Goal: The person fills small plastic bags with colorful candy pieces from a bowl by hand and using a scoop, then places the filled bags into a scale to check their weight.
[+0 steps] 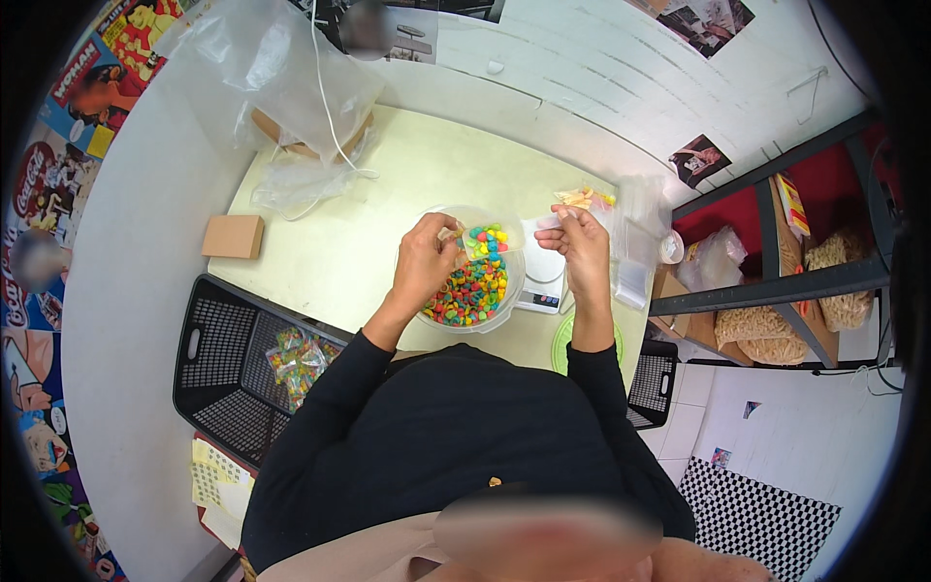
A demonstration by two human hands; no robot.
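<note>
My left hand (427,260) is closed on the edge of a small clear plastic bag (511,236) that has several colourful candy-like pieces inside. The bag hangs over a round clear tub (506,315), which holds many small red, green, yellow and orange pieces (470,291). To the right, my right hand (585,254) pinches a whitish, see-through strip of plastic (557,221). I cannot tell whether that strip belongs to the same bag. Below the right hand stands a white scale (540,296), partly hidden by the tub and the bag.
A green round lid (560,341) lies by my right forearm. Clear bags (635,238) are stacked at the table's right edge, near a bag of pale pieces (582,198). A black crate (218,364) at left holds filled packets (299,364). A brown box (233,237) sits on the table.
</note>
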